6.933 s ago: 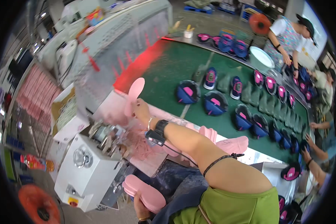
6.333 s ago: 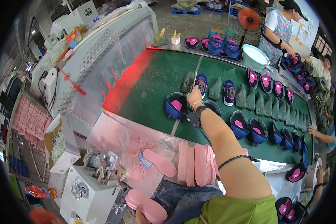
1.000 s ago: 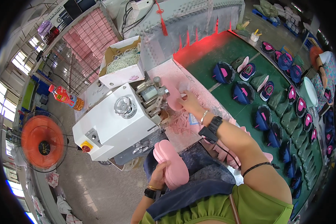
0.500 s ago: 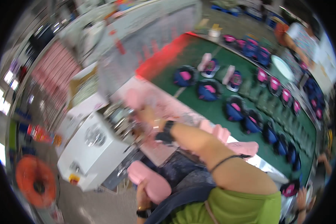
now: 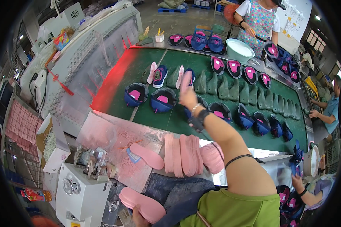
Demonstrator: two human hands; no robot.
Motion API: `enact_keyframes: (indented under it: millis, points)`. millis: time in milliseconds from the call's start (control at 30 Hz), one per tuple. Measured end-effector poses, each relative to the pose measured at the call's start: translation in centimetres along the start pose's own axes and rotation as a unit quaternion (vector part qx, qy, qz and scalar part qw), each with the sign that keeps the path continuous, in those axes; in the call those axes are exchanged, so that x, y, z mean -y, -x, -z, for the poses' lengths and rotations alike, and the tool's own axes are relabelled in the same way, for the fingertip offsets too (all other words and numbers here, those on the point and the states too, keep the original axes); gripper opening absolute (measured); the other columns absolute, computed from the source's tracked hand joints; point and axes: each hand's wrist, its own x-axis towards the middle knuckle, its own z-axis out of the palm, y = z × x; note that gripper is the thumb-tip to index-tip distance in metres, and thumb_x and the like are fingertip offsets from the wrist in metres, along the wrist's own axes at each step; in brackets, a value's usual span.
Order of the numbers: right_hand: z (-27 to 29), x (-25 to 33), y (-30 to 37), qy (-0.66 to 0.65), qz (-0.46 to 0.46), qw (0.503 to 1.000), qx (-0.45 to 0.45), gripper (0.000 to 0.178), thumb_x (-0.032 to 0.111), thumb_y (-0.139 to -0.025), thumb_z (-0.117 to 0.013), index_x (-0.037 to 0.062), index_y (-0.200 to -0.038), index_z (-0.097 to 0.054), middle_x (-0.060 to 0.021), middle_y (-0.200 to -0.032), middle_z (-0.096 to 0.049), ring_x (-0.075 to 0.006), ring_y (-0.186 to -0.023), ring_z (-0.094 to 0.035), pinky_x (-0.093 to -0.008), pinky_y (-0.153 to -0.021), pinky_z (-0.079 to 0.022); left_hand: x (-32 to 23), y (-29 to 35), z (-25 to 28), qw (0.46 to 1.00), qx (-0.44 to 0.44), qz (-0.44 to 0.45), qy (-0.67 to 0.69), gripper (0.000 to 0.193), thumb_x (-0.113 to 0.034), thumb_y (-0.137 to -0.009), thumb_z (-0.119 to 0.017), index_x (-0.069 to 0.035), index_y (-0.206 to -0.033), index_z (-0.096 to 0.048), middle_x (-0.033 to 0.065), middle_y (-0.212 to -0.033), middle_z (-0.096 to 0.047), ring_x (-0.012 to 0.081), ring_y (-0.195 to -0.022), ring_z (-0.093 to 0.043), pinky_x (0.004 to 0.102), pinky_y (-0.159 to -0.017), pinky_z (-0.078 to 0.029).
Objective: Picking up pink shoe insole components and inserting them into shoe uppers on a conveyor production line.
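Low in the view, my left hand (image 5: pixel 139 217) grips pink foam insoles (image 5: pixel 146 202) near my lap, beside the white machine. My right arm stretches over the green conveyor belt (image 5: pixel 155 130). Its hand (image 5: pixel 188 99) is closed round one end of another pink insole (image 5: pixel 185 80), held upright next to a navy shoe (image 5: pixel 192 76) that it partly hides. Just left stand a second navy shoe (image 5: pixel 160 76) and an upright pink insole (image 5: pixel 152 73). Stacks of pink insoles (image 5: pixel 187 155) sit on the near worktable, with a single insole (image 5: pixel 147 155) lying beside a blue card (image 5: pixel 133 155).
Rows of green shoe lasts (image 5: pixel 223 87) and navy shoe uppers (image 5: pixel 163 101) line the belt. Red light falls at its left end, by a grey housing (image 5: pixel 91 56). The white machine (image 5: pixel 83 191) stands at lower left. Across the belt, a co-worker (image 5: pixel 257 24) stands near a basin (image 5: pixel 240 50).
My right hand has moved from beside the machine out over the belt, carrying a pink insole. My left hand still holds its insoles. The view has swung toward the belt.
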Motion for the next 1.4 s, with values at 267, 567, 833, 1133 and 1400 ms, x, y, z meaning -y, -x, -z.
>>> enact_keyframes:
  millis: [267,567,833,1133,1400]
  points:
    - [2.1,-5.5,-3.6,-0.053,-0.200,0.978,0.006,0.035,0.012,-0.080,-0.063,-0.0033,-0.111,-0.064,-0.0219,-0.090,-0.072,-0.0320,-0.077,-0.073,-0.0417,-0.072,-0.058,-0.2,0.6,0.1,0.995,-0.086,-0.012,-0.043,0.059,-0.047,-0.094,-0.058,-0.006,-0.136,-0.051,0.0142,-0.128,-0.060,0.0306,-0.116,-0.060,0.0466,-0.099,-0.050]
    - [1.3,22.6,8.8,-0.421,0.133,0.896,0.043,0.016,0.009,-0.084,-0.055,0.0020,-0.076,-0.068,-0.0177,-0.063,-0.059,-0.0305,-0.056,-0.060,-0.0400,-0.055,-0.049,-2.0,-0.3,-2.2,0.991,-0.105,-0.033,-0.082,0.055,-0.046,-0.099,-0.051,-0.004,-0.135,-0.050,0.0145,-0.130,-0.058,0.0310,-0.118,-0.058,0.0460,-0.101,-0.047]
    - [10.2,34.8,30.9,-0.367,0.214,0.781,0.458,0.034,0.032,-0.094,-0.054,0.0005,-0.093,-0.065,-0.0234,-0.094,-0.066,-0.0392,-0.086,-0.066,-0.0484,-0.077,-0.050,-4.9,-2.9,-5.2,0.978,-0.072,-0.179,-0.081,0.038,-0.011,-0.096,-0.062,0.007,-0.128,-0.057,0.0136,-0.117,-0.066,0.0209,-0.105,-0.065,0.0340,-0.091,-0.053]
    - [0.6,38.6,25.2,-0.403,0.135,0.776,0.466,0.062,0.026,-0.085,-0.067,-0.0064,-0.132,-0.042,-0.0277,-0.096,-0.067,-0.0410,-0.088,-0.069,-0.0425,-0.074,-0.054,-3.1,-0.3,2.1,0.994,0.012,-0.071,0.085,0.030,-0.014,-0.095,-0.061,0.002,-0.120,-0.061,0.0071,-0.111,-0.068,0.0190,-0.102,-0.066,0.0328,-0.093,-0.052]
    - [-3.2,46.1,21.4,-0.284,0.189,0.847,0.408,0.063,0.027,-0.085,-0.068,-0.0031,-0.134,-0.042,-0.0270,-0.102,-0.067,-0.0424,-0.095,-0.066,-0.0461,-0.081,-0.052,-1.4,0.8,4.3,0.991,0.016,-0.093,0.091,0.041,-0.006,-0.090,-0.065,0.003,-0.129,-0.054,0.0099,-0.118,-0.066,0.0212,-0.107,-0.066,0.0353,-0.095,-0.053]
